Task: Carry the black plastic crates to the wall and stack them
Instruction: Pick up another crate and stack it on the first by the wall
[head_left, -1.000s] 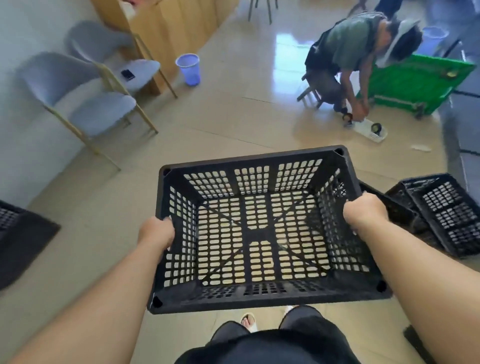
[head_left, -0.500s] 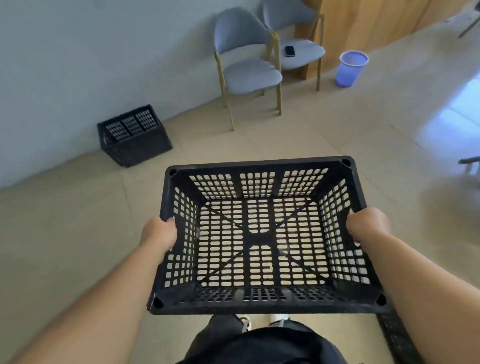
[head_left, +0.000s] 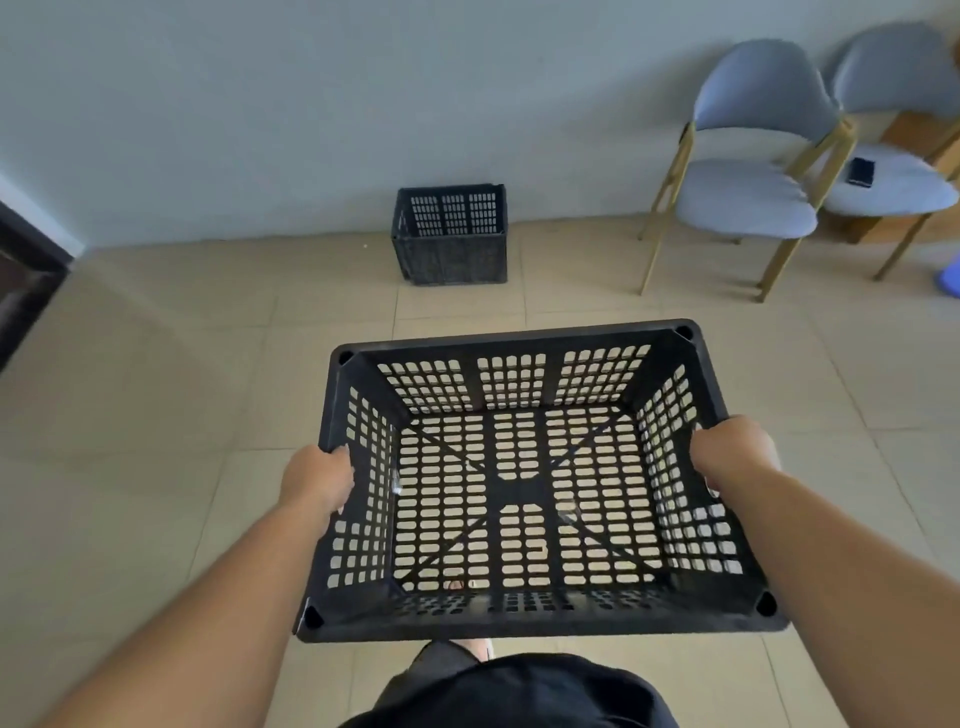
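Two hands carry one black crate (head_left: 524, 483) above the tiled floor (head_left: 156, 395), open top up: the left hand (head_left: 317, 480) grips its left rim, the right hand (head_left: 732, 457) its right rim. Ahead, a second crate (head_left: 451, 235) sits against the wall (head_left: 311, 104). Two chairs (head_left: 748, 166) stand to the right, a phone (head_left: 861, 171) on the farther seat.

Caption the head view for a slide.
An empty black crate held by left hand and right hand, facing a second crate by the wall.
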